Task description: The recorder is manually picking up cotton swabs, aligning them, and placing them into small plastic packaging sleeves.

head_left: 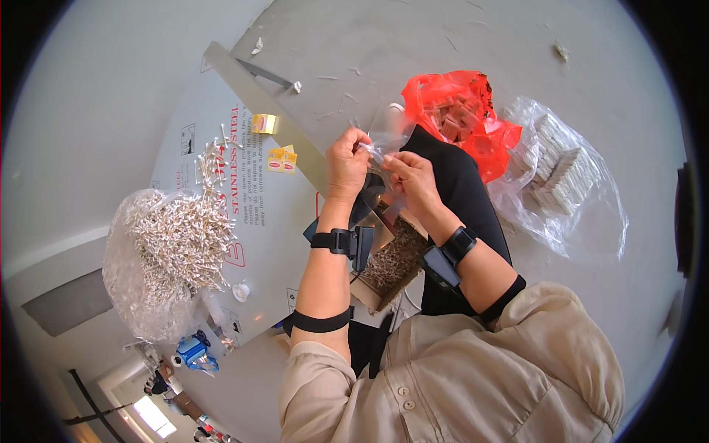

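My left hand (347, 166) and my right hand (415, 179) are close together over my lap. Both have their fingertips pinched on a small clear plastic bag (391, 139), whose film fans out above them. What may be inside it is too blurred to tell. Under my forearms, a cardboard box (375, 297) holds a mass of thin brownish pieces. Nearest to my left hand on the table are flat yellow-and-white cards (282, 159) and a small yellow stack (264, 124).
Left, a large clear bag spills cotton swabs (177, 240) over the film-covered steel table (255, 255). A red plastic bag (502, 144) with pinkish packs lies on the floor at right. Beside it, a clear bag holds stacked white packs (569, 181). A blue packet (196, 353) sits lower left.
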Demonstrator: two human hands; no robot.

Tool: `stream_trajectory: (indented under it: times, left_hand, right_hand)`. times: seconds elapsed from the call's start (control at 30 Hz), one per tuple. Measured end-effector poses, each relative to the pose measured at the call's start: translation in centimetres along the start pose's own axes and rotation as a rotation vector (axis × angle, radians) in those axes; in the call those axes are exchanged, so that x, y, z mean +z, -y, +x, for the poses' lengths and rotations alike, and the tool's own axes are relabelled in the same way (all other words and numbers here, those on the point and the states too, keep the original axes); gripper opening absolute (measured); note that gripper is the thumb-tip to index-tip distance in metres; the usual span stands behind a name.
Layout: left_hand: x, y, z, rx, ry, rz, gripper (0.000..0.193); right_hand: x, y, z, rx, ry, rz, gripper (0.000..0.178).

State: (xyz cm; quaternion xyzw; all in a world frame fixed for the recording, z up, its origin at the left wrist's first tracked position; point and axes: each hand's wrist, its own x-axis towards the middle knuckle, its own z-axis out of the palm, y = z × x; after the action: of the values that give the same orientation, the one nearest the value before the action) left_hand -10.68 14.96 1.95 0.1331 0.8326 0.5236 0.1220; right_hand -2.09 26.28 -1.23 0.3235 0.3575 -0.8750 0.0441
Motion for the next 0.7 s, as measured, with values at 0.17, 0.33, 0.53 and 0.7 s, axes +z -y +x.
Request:
stream_trajectory:
  times: [0.17, 0.33, 0.53, 0.7]
  left_hand:
    - [0.0, 1.1, -1.0, 0.039, 0.007, 0.146, 0.012]
    - [-0.5, 1.1, -1.3, 0.211, 0.029, 0.316, 0.013]
    - [-1.2, 0.9, -2.4, 0.250, 0.057, 0.284, 0.013]
    - [-0.7, -0.4, -2.5, 0.425, 0.015, 0.481, 0.013]
  right_hand:
    - [-0.2, -1.0, 0.2, 0.051, -0.010, -0.031, 0.010]
    - [-0.3, -1.7, -0.1, -0.049, -0.061, -0.146, 0.013]
    - [0.7, -0.6, -2.2, -0.061, -0.081, -0.108, 0.015]
    - [-0.1, -1.3, -1.7, -0.166, -0.058, -0.108, 0.014]
